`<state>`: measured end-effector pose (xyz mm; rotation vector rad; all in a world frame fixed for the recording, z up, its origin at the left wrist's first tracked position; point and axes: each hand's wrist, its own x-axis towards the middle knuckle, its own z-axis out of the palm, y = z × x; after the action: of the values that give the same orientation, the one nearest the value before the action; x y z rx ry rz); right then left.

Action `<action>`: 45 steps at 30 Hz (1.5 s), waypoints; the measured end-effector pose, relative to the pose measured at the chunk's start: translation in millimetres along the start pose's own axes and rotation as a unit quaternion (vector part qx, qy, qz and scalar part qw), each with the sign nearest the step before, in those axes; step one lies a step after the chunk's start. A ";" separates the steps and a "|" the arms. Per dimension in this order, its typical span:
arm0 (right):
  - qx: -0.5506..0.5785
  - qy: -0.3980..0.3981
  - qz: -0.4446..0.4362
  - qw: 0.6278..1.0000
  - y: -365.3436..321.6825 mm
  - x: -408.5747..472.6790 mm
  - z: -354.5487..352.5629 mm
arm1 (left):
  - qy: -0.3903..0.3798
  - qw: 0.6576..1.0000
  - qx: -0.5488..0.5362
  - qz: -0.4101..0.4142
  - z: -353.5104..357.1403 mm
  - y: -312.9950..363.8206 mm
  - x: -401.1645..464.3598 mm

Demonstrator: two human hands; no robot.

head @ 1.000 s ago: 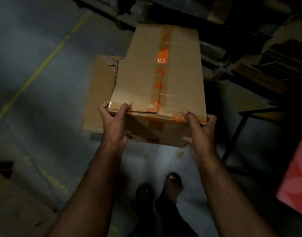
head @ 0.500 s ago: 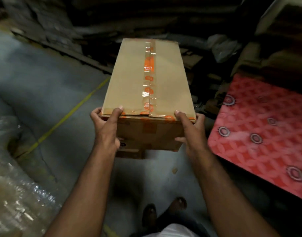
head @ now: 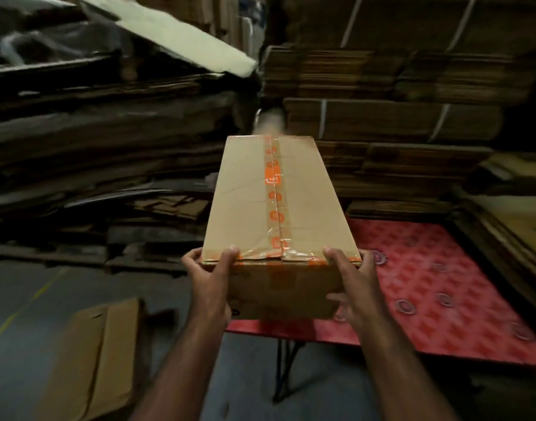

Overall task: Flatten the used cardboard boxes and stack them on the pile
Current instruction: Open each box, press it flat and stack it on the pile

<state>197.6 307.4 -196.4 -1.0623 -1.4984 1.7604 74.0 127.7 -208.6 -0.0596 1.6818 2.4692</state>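
Above the red patterned table (head: 443, 287) | long brown cardboard box sealed with orange-printed tape (head: 245, 208) was held in the air | left hand (head: 210, 284) and right hand (head: 356, 287) gripped its near corners | fingers beneath hidden | background cardboard stacks (head: 397, 123) blurred.

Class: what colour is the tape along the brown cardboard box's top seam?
Orange tape, head view.
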 end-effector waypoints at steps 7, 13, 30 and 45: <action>0.008 0.068 -0.005 0.998 -8.4 72.7 -182.6 | -0.059 0.997 0.041 0.001 153.1 -105.1 -64.9; -0.006 0.080 0.039 0.996 11.2 134.0 -263.6 | -0.084 0.987 0.132 -0.043 220.1 -179.0 -89.2; -0.002 -0.024 0.066 0.998 75.4 178.2 -308.9 | -0.099 0.970 0.185 -0.123 242.6 -223.4 -80.3; -0.221 0.063 -0.154 0.961 15.9 158.5 -251.7 | -0.046 0.964 -0.014 -0.262 233.6 -197.7 -65.8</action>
<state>334.2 565.4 -255.2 -1.0547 -1.9069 1.1526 180.8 408.5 -296.8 -0.3403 1.3703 2.0625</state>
